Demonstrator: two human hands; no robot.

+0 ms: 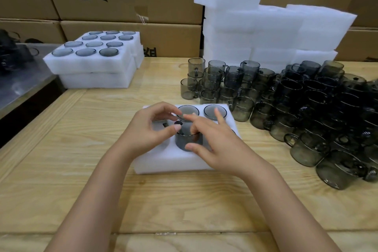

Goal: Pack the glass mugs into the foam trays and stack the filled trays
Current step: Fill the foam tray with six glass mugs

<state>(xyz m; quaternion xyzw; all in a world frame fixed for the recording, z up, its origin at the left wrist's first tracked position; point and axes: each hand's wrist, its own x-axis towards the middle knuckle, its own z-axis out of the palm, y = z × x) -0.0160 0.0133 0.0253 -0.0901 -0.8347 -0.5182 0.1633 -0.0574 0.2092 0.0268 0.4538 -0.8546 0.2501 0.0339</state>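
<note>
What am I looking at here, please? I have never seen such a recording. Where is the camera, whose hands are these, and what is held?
No machine here: a person wears one camera on the head, so you look down at their own hands. The left hand and right hand together hold a mug, setting it into a foam tray on the table. Loose mugs stand right, filled trays far left, a foam pile behind.

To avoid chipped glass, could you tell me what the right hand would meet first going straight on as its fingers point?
The right hand, gripping a mug, points across the foam tray; it would probably meet the seated mugs in the far row first, though depth is unclear.
</note>
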